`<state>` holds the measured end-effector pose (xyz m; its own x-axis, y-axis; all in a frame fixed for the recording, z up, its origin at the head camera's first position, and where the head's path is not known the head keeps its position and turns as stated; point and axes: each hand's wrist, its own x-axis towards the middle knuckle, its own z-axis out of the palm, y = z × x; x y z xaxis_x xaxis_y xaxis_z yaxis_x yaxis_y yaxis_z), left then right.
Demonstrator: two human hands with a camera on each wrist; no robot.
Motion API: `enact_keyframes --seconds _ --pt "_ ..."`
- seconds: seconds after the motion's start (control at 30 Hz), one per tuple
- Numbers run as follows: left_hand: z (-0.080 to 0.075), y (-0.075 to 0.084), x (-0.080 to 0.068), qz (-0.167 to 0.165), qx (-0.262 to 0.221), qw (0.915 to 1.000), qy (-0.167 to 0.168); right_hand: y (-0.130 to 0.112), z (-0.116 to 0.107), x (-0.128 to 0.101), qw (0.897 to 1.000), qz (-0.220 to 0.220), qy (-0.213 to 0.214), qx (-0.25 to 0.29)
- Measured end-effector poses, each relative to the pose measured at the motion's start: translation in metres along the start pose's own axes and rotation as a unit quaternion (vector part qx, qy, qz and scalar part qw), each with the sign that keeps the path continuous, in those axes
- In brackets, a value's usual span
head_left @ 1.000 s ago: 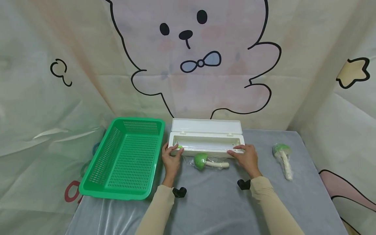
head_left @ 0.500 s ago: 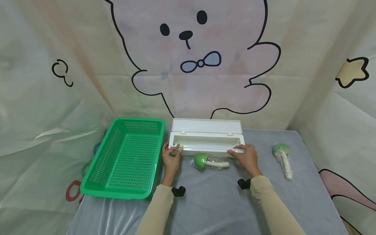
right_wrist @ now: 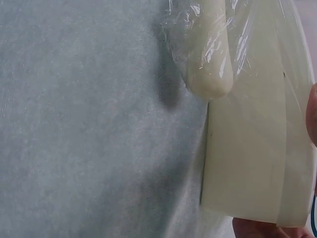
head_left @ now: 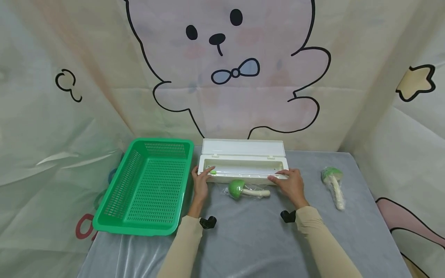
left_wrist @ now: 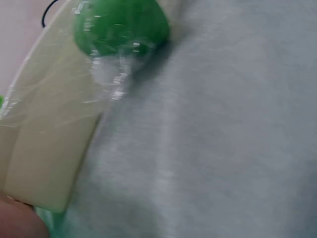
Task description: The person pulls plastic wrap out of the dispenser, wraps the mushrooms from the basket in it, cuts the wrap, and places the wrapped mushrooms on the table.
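Observation:
A long white box [head_left: 243, 170] stands open on the grey cloth, its lid tipped back. My left hand [head_left: 201, 183] grips the box's front left corner beside a small green slider [head_left: 213, 172]. My right hand [head_left: 290, 183] lies with straight fingers on the front rim at the right end. Clear film runs from the rim over a green-headed, white-stemmed vegetable [head_left: 243, 190] lying just in front of the box. The left wrist view shows the film-covered green head [left_wrist: 121, 29] beside the box wall [left_wrist: 49, 148]. The right wrist view shows the stem end [right_wrist: 210, 59] by the box front [right_wrist: 247, 148].
A green mesh basket [head_left: 149, 185] sits left of the box, close to my left hand. A second film-wrapped green and white vegetable [head_left: 333, 185] lies at the right. Cloth walls close in behind and on both sides; the table's right edge [head_left: 379, 216] is near.
My left hand has slid slightly up onto the box's left corner. The right hand, box and vegetable have stayed where they were.

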<state>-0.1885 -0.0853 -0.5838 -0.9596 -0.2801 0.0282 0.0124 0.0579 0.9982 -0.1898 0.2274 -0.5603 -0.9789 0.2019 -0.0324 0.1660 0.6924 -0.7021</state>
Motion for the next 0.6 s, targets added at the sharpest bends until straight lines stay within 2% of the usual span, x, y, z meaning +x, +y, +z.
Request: enact_keyframes --seconds 0.07,0.13,0.2,0.3,0.4,0.53,0.6 --pt "-0.001 0.003 0.002 0.000 0.026 0.9995 -0.017 0.000 0.000 0.001 1.000 0.003 -0.001 -0.001" --pt "-0.003 0.005 0.004 0.023 0.068 0.9968 -0.035 0.000 0.000 0.001 1.000 0.004 -0.001 0.000" --pt "-0.005 0.007 0.006 0.049 0.113 0.9908 -0.055 0.000 -0.001 0.001 1.000 0.003 0.000 0.002" --pt "-0.009 0.007 0.007 0.065 0.143 0.9842 -0.081 0.000 -0.002 0.001 1.000 0.003 -0.001 0.005" --pt "-0.013 0.007 0.008 0.041 0.147 0.9829 -0.103 0.001 -0.002 0.001 1.000 0.000 -0.004 0.002" --pt "-0.016 0.007 0.009 0.007 0.142 0.9834 -0.113 0.003 -0.001 0.000 1.000 -0.001 -0.004 0.002" --pt "-0.017 0.008 0.010 0.002 0.130 0.9851 -0.113 0.004 -0.001 0.001 1.000 -0.002 -0.001 0.002"
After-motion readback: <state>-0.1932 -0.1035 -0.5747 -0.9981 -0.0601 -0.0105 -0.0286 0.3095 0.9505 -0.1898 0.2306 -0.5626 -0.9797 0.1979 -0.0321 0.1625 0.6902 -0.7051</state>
